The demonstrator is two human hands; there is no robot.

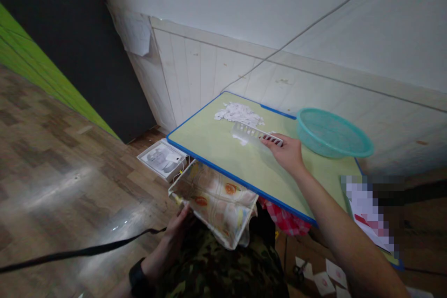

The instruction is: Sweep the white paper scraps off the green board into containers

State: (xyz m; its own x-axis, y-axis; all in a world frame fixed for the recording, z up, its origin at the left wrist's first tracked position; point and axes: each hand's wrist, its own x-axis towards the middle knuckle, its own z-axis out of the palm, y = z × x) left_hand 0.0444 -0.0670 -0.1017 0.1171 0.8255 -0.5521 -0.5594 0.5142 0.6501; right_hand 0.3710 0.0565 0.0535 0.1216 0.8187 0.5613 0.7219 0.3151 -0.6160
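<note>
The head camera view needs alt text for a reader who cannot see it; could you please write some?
A person's right hand rests on a white slotted tray on a green table, beside a pile of small white pieces and a teal basket. Their left hand holds a patterned bag open below the table's edge.

- Right hand (288, 151) and forearm bare, no sleeve.
- Left hand (178, 226): black band at wrist.
- Camouflage-print trousers (223, 265) just beside left hand.
</note>
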